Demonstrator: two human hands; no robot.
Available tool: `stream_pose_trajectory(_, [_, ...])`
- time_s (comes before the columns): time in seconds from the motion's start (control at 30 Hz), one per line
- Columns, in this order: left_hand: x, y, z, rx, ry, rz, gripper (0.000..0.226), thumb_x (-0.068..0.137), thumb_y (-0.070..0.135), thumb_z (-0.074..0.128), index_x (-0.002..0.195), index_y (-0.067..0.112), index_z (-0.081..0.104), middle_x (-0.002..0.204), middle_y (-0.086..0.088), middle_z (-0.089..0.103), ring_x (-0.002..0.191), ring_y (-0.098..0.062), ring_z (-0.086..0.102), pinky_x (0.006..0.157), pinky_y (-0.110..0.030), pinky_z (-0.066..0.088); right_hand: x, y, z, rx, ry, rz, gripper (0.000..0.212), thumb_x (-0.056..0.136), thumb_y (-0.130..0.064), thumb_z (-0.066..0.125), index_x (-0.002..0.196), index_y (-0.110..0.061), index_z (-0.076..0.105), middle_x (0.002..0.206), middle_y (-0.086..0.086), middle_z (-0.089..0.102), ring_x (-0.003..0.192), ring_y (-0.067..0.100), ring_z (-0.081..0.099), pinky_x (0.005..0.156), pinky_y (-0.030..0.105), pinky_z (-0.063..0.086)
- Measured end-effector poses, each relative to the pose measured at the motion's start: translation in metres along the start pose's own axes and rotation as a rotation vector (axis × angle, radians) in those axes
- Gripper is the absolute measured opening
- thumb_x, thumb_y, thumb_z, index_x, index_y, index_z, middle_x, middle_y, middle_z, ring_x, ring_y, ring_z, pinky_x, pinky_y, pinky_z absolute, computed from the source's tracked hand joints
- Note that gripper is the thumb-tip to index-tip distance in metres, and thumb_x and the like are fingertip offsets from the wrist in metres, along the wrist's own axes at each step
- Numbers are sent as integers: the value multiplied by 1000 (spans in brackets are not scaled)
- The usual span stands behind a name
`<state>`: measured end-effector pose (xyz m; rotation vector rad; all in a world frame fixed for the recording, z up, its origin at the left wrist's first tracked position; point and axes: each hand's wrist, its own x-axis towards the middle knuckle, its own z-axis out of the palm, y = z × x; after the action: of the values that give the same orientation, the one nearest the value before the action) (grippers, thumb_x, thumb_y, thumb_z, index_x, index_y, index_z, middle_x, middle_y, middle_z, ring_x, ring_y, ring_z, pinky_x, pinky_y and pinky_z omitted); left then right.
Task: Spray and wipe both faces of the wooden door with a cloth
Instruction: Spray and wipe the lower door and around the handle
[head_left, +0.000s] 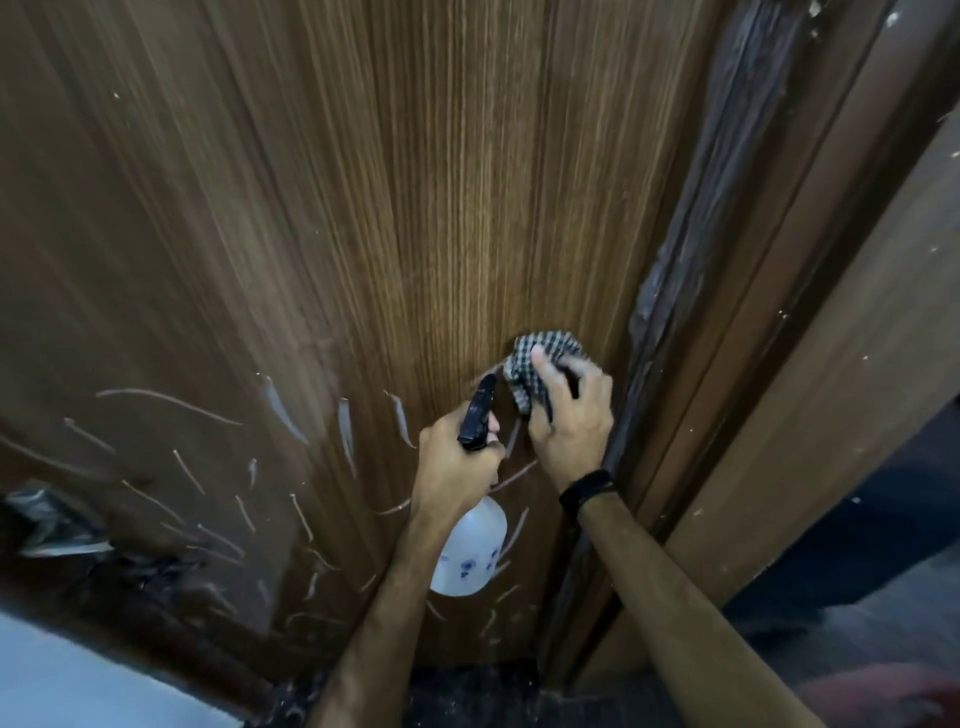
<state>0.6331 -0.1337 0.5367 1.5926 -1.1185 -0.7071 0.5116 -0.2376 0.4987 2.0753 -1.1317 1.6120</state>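
The right hand (569, 410) presses a bunched checkered cloth (540, 358) against the wooden door (363, 208); the left hand (457, 467) grips a spray bottle (470, 551), hiding its neck.

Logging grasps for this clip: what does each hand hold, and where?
Left hand grips the spray bottle at its neck; right hand bunches the checked cloth against the door.
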Motion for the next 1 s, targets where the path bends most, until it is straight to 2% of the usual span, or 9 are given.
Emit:
stream_pose_trajectory(0.1, [-1, -8, -9, -37, 17, -31, 18, 82, -6, 63, 88, 11, 68, 74, -20, 68, 53, -23, 64, 53, -34, 54, -5, -9, 5, 49, -2, 89, 73, 72, 8, 74, 132, -25, 49, 116, 5, 42, 96, 26, 46, 72, 42, 51])
stream_pose_trajectory(0.23, [-2, -18, -24, -76, 49, -66, 15, 86, -8, 63, 89, 6, 68, 74, -22, 67, 51, -19, 62, 50, -28, 50, 37, -28, 8, 71, 143, 107, 63, 76, 4, 70, 130, -22, 50, 116, 4, 41, 96, 25, 48, 80, 26, 37])
stream_pose_trajectory(0.33, [-4, -29, -29, -90, 66, -63, 14, 88, -8, 63, 89, 5, 67, 69, -17, 66, 49, -19, 62, 49, -28, 50, 44, -35, 14, 63, 195, 68, 63, 77, 4, 69, 131, -22, 50, 117, 4, 42, 96, 25, 48, 81, 32, 40])
stream_pose_trajectory(0.47, [-7, -44, -28, -112, 78, -62, 15, 86, -10, 63, 89, 5, 67, 74, -18, 67, 51, -21, 61, 50, -29, 50, -9, -23, 33, -18, 29, -125, 62, 77, 2, 70, 131, -21, 49, 116, 8, 43, 91, 26, 45, 79, 39, 40])
stream_pose_trajectory(0.6, [-10, -58, -30, -146, 97, -133, 17, 85, -11, 62, 91, 4, 67, 74, -17, 66, 52, -17, 60, 51, -26, 49, -59, -18, 42, 10, -155, 1, 55, 80, -10, 56, 133, -21, 43, 119, 8, 41, 97, 28, 44, 84, 45, 40])
stream_pose_trajectory(0.67, [-12, -63, -32, -152, 113, -154, 16, 86, -11, 62, 90, 4, 66, 71, -12, 64, 51, -16, 58, 50, -25, 48, -49, -24, 43, 65, -116, 26, 52, 79, -11, 56, 130, -16, 42, 120, 8, 40, 99, 29, 45, 85, 44, 40])
stream_pose_trajectory(0.87, [-12, -88, -42, -127, 184, -154, 20, 86, -5, 66, 84, 15, 68, 71, -10, 68, 59, -28, 64, 59, -40, 54, 2, -51, 50, 69, 128, -125, 41, 86, -24, 65, 122, -10, 49, 119, 10, 46, 99, 27, 49, 83, 39, 39])
stream_pose_trajectory(0.93, [-14, -96, -45, -112, 210, -163, 23, 84, -3, 66, 82, 20, 69, 68, -6, 68, 61, -30, 66, 62, -44, 55, -17, -49, 52, 36, 92, -156, 42, 91, -29, 63, 127, -11, 52, 122, 12, 48, 102, 29, 51, 87, 41, 42])
stream_pose_trajectory(1.0, [-14, -101, -48, -108, 231, -178, 22, 83, 3, 66, 80, 25, 69, 67, -2, 68, 64, -29, 67, 67, -47, 56, -47, -42, 57, 36, -26, -194, 39, 94, -23, 61, 131, -14, 52, 124, 11, 48, 102, 31, 52, 87, 43, 44])
